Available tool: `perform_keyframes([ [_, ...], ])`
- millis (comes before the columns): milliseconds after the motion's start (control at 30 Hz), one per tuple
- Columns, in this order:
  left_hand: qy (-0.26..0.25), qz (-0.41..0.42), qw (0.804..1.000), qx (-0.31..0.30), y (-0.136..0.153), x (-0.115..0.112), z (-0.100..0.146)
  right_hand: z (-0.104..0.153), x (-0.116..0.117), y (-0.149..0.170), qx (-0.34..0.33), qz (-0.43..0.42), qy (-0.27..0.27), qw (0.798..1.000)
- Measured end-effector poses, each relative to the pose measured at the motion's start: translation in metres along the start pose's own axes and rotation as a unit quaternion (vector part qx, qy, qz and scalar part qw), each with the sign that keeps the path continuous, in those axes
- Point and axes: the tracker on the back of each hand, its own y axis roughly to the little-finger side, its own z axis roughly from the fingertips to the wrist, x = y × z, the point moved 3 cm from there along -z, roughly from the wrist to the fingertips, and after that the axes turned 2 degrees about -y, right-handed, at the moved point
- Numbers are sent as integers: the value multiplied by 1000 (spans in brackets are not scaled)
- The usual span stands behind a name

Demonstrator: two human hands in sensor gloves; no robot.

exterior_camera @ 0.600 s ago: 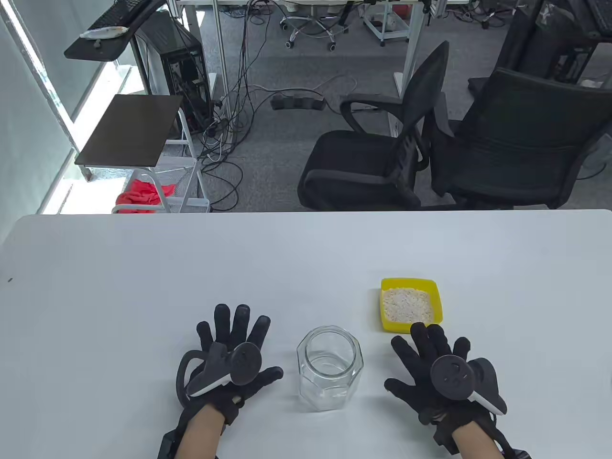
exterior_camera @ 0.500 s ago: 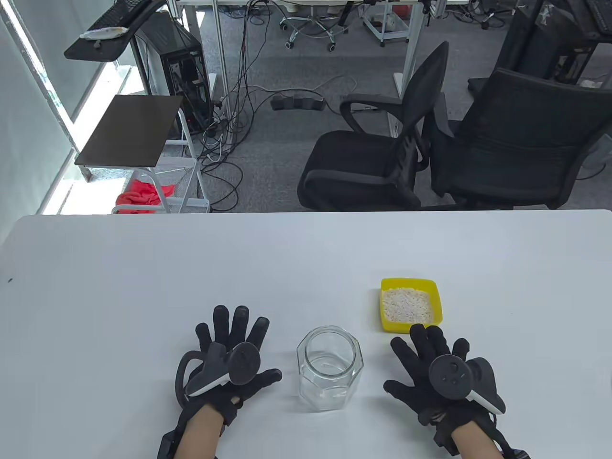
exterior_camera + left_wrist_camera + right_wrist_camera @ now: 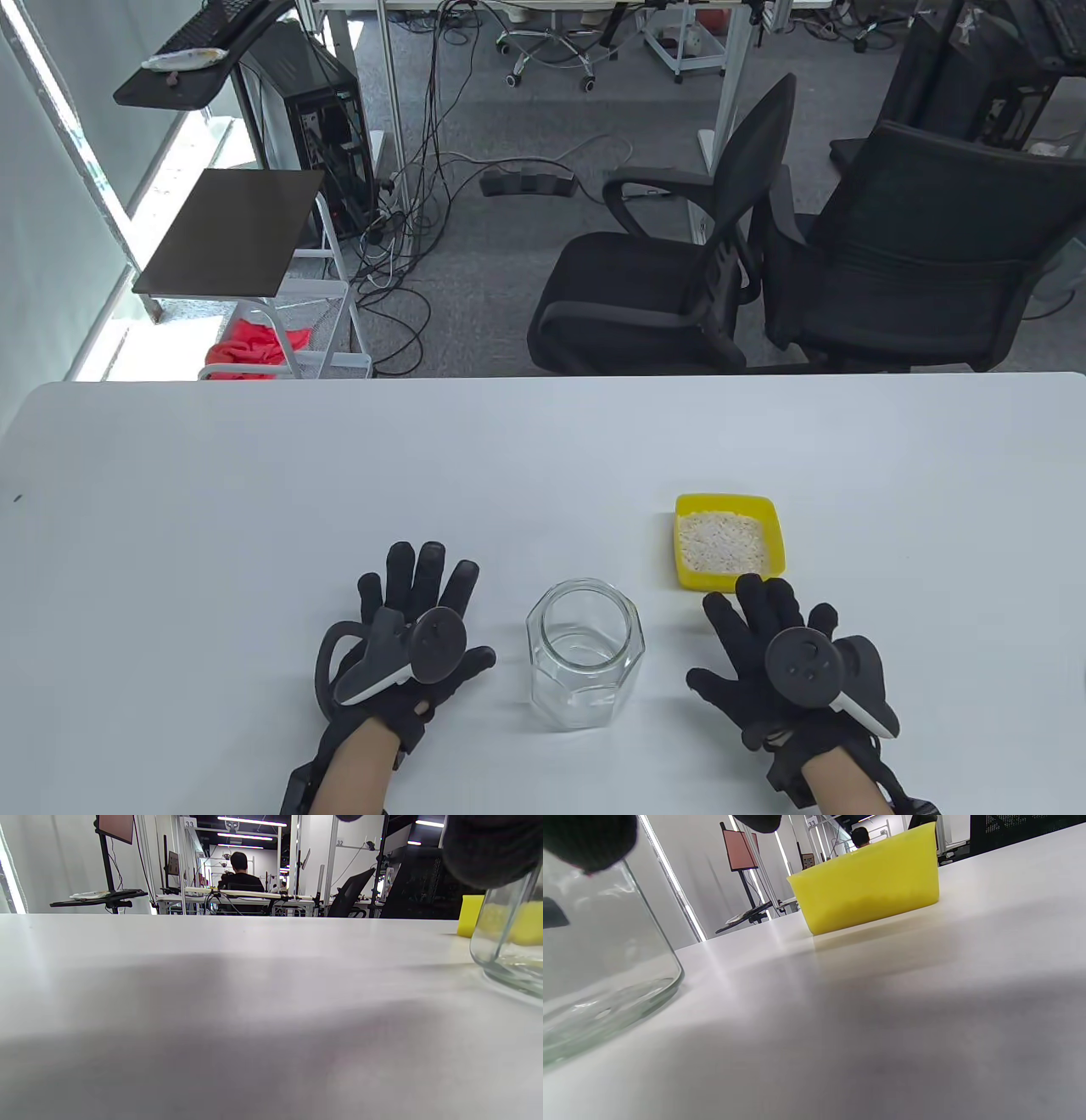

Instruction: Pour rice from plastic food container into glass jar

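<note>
flanking jar [image 3: 585, 654] (empty): spread hands [image 3: 407, 632]

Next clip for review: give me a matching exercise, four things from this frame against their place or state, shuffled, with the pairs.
Things:
1. glass jar
2. yellow container
3. left hand
4. right hand

States:
A. holds rice
B. fingers spread, left of the jar
C. empty, upright between the hands
D. fingertips near the container's near edge

Pairs: 1-C, 2-A, 3-B, 4-D

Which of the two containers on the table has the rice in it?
The yellow plastic container holds the rice. The glass jar, standing between both hands, is clear and empty.
</note>
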Motion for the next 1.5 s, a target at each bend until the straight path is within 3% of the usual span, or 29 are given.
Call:
perform_keyframes([
  [167, -8, 8, 1000, 1, 2, 6, 1, -1, -8, 7, 29, -10, 16, 999],
  [233, -8, 12, 1000, 3, 4, 8, 2, -1, -23, 10, 43, -26, 77, 996],
  [333, -10, 24, 1000, 4, 6, 12, 3, -8, -44, 13, 73, -20, 126, 989],
  [500, -20, 18, 1000, 6, 5, 20, 5, -36, -68, 38, 147, -48, 116, 981],
  [633, -13, 12, 1000, 12, 6, 24, 6, -56, -80, 72, 223, -127, 114, 960],
  [800, -14, 24, 1000, 10, 6, 24, 6, -78, -70, 100, 308, -162, 38, 937],
  [1000, -13, 26, 1000, 12, 7, 24, 7, -100, -53, 109, 362, -149, 9, 920],
  [1500, -4, 23, 999, 22, 9, 21, 6, -119, -18, 116, 396, -110, -54, 910],
])
